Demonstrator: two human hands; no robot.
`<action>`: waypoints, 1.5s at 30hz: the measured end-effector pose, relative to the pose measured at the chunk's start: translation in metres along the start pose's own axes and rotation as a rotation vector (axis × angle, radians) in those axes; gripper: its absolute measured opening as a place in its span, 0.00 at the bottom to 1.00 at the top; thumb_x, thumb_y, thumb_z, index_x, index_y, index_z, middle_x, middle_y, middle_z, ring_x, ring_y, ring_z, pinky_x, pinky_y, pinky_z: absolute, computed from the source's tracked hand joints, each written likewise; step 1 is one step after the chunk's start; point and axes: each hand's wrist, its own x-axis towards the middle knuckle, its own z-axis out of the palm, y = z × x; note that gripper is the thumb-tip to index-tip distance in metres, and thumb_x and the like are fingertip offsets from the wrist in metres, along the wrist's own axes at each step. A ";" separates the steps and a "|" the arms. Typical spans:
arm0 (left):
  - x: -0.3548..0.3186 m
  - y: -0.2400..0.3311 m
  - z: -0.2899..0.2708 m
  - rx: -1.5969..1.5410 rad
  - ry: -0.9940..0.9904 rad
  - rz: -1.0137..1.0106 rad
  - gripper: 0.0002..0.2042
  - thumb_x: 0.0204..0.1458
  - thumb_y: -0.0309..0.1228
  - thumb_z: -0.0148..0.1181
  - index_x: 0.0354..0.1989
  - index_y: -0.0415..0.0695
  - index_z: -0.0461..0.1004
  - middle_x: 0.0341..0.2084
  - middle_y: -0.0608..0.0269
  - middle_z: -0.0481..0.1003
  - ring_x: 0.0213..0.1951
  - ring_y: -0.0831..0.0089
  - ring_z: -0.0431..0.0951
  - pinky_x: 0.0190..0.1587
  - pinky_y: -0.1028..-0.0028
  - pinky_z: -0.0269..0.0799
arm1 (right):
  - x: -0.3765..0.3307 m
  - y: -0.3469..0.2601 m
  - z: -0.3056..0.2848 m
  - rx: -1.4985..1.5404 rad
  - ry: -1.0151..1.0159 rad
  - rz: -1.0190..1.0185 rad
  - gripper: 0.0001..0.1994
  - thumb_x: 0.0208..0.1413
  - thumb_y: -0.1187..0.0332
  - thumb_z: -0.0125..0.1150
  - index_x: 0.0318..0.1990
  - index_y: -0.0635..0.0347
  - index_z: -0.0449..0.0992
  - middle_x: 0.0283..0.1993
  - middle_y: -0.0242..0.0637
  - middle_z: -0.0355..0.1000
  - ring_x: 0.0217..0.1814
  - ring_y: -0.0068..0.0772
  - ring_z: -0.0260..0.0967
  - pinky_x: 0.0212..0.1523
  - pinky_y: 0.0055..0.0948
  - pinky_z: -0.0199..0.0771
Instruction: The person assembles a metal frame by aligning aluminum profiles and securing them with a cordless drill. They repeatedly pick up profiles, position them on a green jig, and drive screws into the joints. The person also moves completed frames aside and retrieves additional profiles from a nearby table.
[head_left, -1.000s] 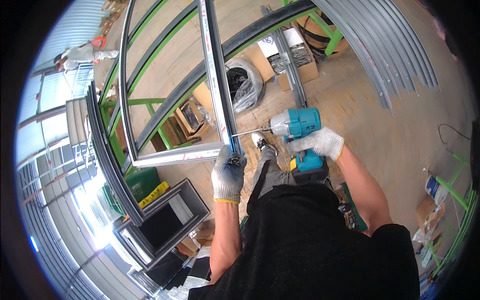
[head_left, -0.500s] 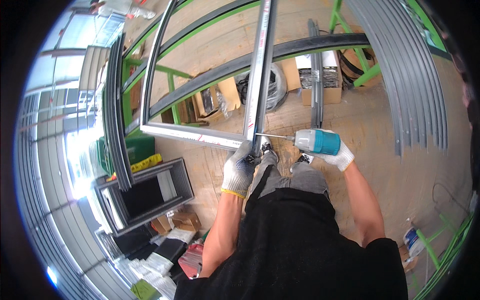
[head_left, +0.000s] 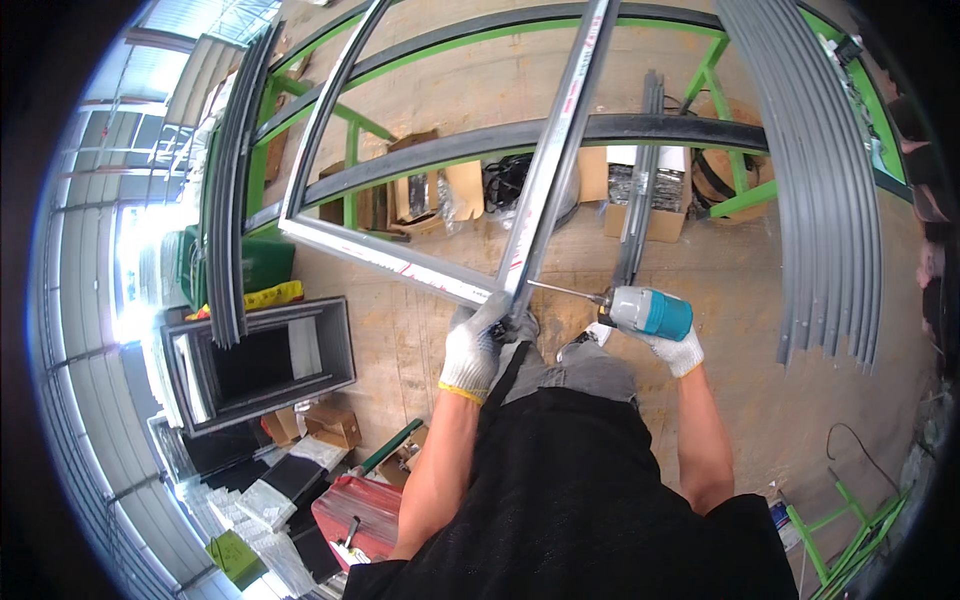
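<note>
Left hand [head_left: 473, 345] was clamped on the aluminium frame [head_left: 400, 262] at its corner joint. Right hand [head_left: 672, 345] gripped the teal drill [head_left: 645, 311], bit at the corner. Frame looked assembled; screw apparently mid-drive, seating unconfirmed.

You wore white knit gloves, left hand [head_left: 473, 350] cuff yellow-edged, right hand [head_left: 677, 350] plain; black short-sleeved shirt, grey trousers.

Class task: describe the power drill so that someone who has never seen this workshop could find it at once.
Start at the grey metal frame over the wooden floor. At its near corner, the right hand holds the drill. It is the only teal tool, its thin bit pointing into that corner.
</note>
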 end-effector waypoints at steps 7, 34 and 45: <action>-0.004 0.015 -0.027 0.271 -0.049 -0.192 0.15 0.63 0.42 0.64 0.38 0.41 0.75 0.20 0.64 0.72 0.20 0.73 0.71 0.23 0.72 0.64 | -0.046 0.007 -0.020 0.107 0.488 0.069 0.17 0.51 0.74 0.78 0.50 0.57 0.84 0.46 0.34 0.83 0.46 0.30 0.81 0.48 0.31 0.82; 0.150 0.235 -0.100 1.758 -1.035 0.965 0.19 0.34 0.45 0.79 0.27 0.43 0.82 0.21 0.57 0.75 0.26 0.58 0.79 0.31 0.61 0.73 | 0.016 -0.181 0.173 -0.320 0.601 0.957 0.14 0.52 0.66 0.67 0.41 0.67 0.78 0.34 0.54 0.79 0.37 0.53 0.79 0.41 0.44 0.78; 0.153 0.194 -0.096 1.732 -1.251 1.230 0.23 0.61 0.54 0.65 0.28 0.44 0.79 0.25 0.62 0.81 0.26 0.69 0.80 0.31 0.65 0.76 | -0.048 -0.219 0.233 -0.158 1.214 0.931 0.15 0.53 0.66 0.62 0.47 0.62 0.78 0.42 0.60 0.79 0.46 0.66 0.77 0.46 0.53 0.80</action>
